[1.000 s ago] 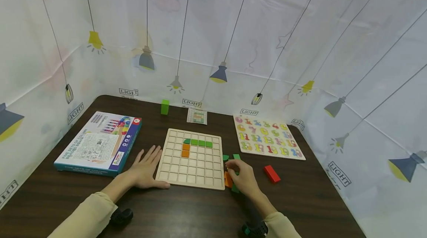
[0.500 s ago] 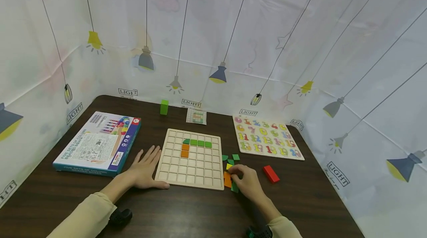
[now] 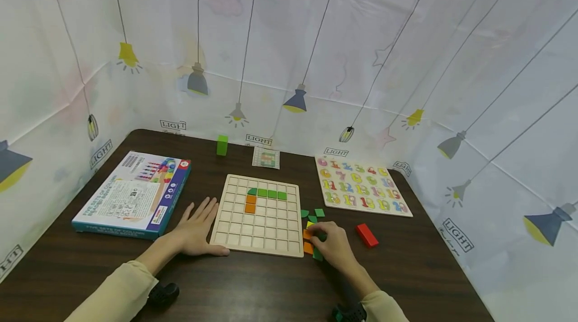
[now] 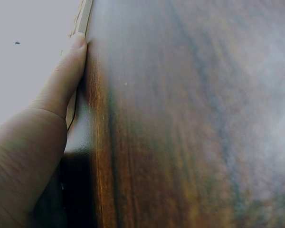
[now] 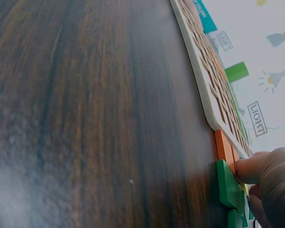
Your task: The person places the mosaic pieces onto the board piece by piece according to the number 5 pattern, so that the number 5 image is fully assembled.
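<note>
Since a second ago the right hand (image 3: pixel 333 248) has slid back into the loose tile pile (image 3: pixel 313 234) just right of the grid board (image 3: pixel 258 215), fingers curled on an orange tile (image 3: pixel 307 234), though whether it's actually lifted I can't tell. Left hand (image 3: pixel 197 229) lies flat, bracing the board's left edge. Only six tiles are placed, so most cells are still bare.

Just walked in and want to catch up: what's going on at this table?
A person is at a wooden grid board holding a few green and orange pieces. The left hand lies flat beside the board's left edge, thumb against it. The right hand fingers the loose blocks piled right of the board. A red block, a number puzzle and a game box lie nearby.
</note>
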A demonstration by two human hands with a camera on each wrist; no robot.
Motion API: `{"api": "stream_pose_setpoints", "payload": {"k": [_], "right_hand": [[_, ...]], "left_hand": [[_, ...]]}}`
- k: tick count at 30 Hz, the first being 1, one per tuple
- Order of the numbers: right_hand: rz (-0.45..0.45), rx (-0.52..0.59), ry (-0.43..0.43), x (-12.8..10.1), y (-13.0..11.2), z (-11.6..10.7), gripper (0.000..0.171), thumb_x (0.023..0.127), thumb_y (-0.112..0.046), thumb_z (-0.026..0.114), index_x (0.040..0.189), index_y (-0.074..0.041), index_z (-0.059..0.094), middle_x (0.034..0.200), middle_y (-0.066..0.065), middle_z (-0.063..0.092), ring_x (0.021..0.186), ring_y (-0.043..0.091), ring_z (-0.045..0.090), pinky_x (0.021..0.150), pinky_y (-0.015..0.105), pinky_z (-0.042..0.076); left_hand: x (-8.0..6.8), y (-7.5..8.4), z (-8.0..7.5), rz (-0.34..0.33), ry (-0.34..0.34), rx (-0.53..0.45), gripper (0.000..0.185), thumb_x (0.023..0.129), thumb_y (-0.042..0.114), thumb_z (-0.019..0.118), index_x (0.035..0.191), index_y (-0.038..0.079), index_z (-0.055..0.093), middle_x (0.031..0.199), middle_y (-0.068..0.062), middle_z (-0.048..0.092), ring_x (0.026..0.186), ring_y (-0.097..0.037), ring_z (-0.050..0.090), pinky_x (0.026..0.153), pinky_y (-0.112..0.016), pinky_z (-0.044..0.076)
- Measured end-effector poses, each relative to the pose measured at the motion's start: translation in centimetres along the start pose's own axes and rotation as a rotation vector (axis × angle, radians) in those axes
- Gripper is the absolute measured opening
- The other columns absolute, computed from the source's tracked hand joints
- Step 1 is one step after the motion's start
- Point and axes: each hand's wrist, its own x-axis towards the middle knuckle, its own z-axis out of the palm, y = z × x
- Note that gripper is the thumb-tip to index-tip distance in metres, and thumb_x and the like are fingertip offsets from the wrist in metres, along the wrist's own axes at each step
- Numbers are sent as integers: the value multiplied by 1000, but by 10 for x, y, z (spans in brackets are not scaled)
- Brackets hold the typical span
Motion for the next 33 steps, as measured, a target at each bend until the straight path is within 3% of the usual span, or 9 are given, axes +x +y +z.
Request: {"api": "stream_pose_setpoints", "payload": {"k": [7,13,18,25,33], "right_hand": [[-25,-5,44,1,2,4,26,73,-5,80,96,-10,70,91,-2,66,95,19,55,84,42,46],[8,6,47,2,1,5,27,72,-4,79,97,-8,68,90,1,65,93,23,55,83,43,45],[27,-3,27,3,1,5,27,73,-6,79,98,-10,69,89,-1,65,94,21,54,85,44,44],[34,1,11,4,1,5,23,76,-8,78,97,-10,69,90,-2,65,96,21,54,88,44,43],[-22,58,65,6,-2,5,28,76,-4,78,101,-8,67,94,0,64,89,16,59,80,39,50]], "left_hand": [[-3,7,-10,46,0,-71,128,65,83,56,148,-6,16,154,-23,9,142,-36,2,107,-59,-5],[-3,6,-6,28,-6,-43,129,64,86,52,149,-3,15,156,-19,7,142,-35,1,108,-58,-5],[-2,6,-6,16,-13,-33,128,64,84,54,149,-2,15,156,-18,6,142,-34,1,108,-57,-5],[-6,14,-17,26,-27,-29,123,68,78,58,148,-6,17,154,-22,10,141,-39,5,107,-60,0],[-4,8,-11,13,-27,-41,127,65,84,54,149,-4,15,156,-20,7,142,-36,2,108,-59,-4]]}}
